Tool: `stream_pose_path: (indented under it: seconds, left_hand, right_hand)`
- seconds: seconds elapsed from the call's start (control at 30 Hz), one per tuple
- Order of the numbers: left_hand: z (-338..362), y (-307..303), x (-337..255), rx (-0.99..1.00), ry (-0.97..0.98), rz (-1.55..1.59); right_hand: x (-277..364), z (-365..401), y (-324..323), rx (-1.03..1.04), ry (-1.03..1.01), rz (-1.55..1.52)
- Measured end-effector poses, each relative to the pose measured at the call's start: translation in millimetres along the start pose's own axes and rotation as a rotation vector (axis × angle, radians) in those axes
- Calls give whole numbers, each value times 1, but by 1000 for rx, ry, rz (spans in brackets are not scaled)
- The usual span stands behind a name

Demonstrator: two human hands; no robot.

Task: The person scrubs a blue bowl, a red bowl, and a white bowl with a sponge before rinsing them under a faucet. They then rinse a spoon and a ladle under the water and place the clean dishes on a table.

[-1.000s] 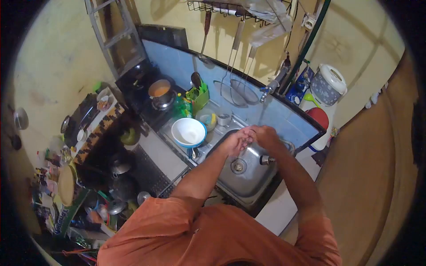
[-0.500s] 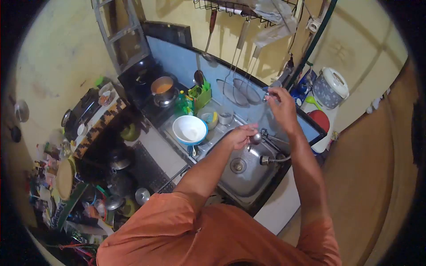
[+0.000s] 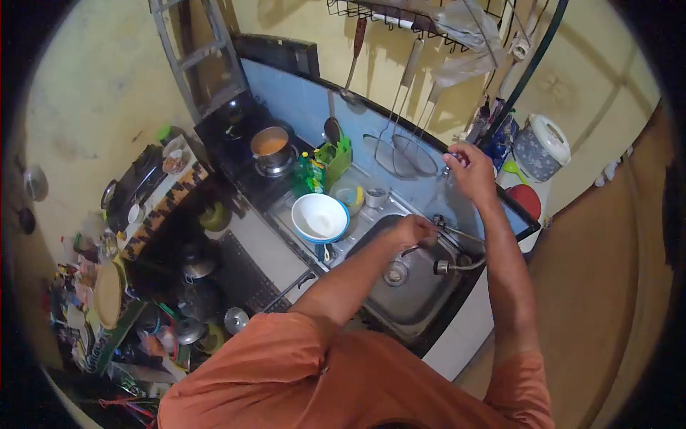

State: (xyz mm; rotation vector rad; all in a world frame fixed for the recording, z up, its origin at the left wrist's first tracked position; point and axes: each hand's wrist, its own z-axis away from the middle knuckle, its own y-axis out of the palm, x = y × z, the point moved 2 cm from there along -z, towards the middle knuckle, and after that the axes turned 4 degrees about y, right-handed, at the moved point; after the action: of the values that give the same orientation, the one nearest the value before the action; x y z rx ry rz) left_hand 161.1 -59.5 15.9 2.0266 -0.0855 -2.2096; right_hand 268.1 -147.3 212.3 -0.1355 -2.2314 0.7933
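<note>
In the head view, the right hand (image 3: 469,171) is up at the far wall, and its fingers are clamped on the tap (image 3: 449,159), which shows only a little beside the knuckles. The left hand (image 3: 414,230) hangs over the sink (image 3: 421,297), above the drain (image 3: 395,272). Its fingers are curled together in a fist, and I cannot tell whether something is inside. A hose (image 3: 457,265) lies at the right edge of the sink. Left of the sink, a white bowl (image 3: 319,217) stands on the tabletop (image 3: 261,247). Farther left, a pot (image 3: 271,145) with orange content sits on the stove (image 3: 236,136), with a green bottle (image 3: 309,174) near it.
</note>
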Motion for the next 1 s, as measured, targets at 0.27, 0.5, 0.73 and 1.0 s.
stream_pose_path:
  seconds: [0.27, 0.5, 0.73, 1.0]
  left_hand:
    - [-2, -38, -30, -24, 40, 67]
    - [-15, -112, -75, -198, 51, 429]
    - [-42, -283, -125, -463, 246, 153]
    - [-57, -373, -98, -707, 264, 285]
  right_hand:
    - [18, 0, 13, -144, 49, 131]
    - [25, 8, 14, -225, 182, 98]
    - [22, 47, 4, -303, 281, 1]
    - [15, 201, 69, -217, 620, -375]
